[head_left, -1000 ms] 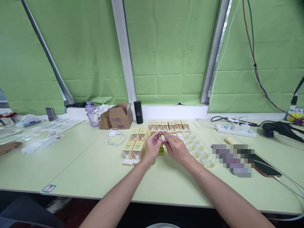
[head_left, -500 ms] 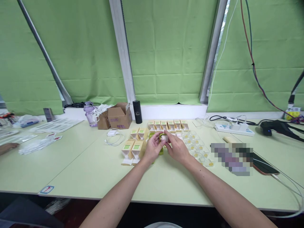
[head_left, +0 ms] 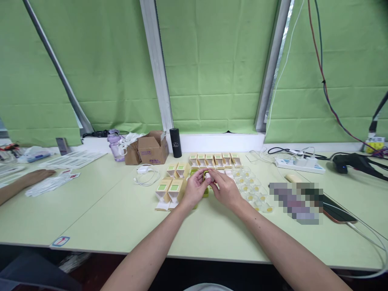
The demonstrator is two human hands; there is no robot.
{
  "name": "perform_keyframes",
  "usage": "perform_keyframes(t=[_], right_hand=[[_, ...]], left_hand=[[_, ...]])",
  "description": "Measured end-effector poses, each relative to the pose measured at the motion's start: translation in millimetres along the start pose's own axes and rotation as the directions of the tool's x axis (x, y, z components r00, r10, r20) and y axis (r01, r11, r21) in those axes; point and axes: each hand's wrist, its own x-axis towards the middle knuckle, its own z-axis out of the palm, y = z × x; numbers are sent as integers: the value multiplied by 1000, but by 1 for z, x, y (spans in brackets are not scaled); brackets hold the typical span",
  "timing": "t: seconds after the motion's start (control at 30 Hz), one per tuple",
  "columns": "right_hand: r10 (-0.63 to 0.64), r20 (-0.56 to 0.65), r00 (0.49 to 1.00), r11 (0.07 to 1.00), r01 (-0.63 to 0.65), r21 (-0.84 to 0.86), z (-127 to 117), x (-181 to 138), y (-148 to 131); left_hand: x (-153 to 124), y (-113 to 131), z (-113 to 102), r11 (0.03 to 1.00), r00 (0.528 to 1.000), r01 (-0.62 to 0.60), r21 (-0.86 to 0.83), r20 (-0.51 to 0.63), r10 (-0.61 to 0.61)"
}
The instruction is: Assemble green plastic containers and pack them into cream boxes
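My left hand (head_left: 195,188) and my right hand (head_left: 224,188) meet at the middle of the pale green table (head_left: 100,210), fingers pinched together on a small green item with a white part (head_left: 207,176). Left of my hands stand small tan boxes with green labels (head_left: 170,190). A row of the same boxes (head_left: 214,160) lines up behind my hands. To the right lie several clear cups with yellow centres (head_left: 253,190).
An open cardboard box (head_left: 153,148), a purple bottle (head_left: 114,145), a black cylinder (head_left: 175,142) and a white cable (head_left: 147,175) sit at the back. A power strip (head_left: 299,164) and a phone (head_left: 338,213) lie to the right. Another person's hand (head_left: 36,176) rests far left.
My hands stay together on the small green item, shifting their hold slightly. The other person's hand at the far left has reached further in over the table.
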Motion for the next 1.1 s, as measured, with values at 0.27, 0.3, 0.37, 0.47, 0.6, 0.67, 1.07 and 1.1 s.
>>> perform_keyframes(t=[0.27,0.3,0.37,0.47,0.6,0.67,1.07,1.1], right_hand=[[15,11,1000,1000,-15,-5,3,-2,1],[11,6,1000,1000,-11,-6,4,-2,1],[0,-4,1000,1000,0,-9,4,-2,1],[0,-7,1000,1000,0,-7,5,-1,2],[-5,-14,1000,1000,5,5,6,-2,3],[-10,-18,1000,1000,10,12,7,-2,3],[131,49,990,977,-137,164,0,-1,-1],[139,56,989,974,-146,172,-1,0,-1]], left_hand=[[0,-1,-1,1000,1000,-11,14,1,11],[0,-1,-1,1000,1000,-9,16,-2,9],[0,-1,-1,1000,1000,-8,21,-6,8],[0,-1,-2,1000,1000,-11,25,-6,11],[0,-1,-1,1000,1000,-6,27,-2,6],[0,-1,-1,1000,1000,1,25,-6,-1],[1,-2,-4,991,996,86,-98,17,-85],[1,-2,-4,990,995,95,-108,20,-93]])
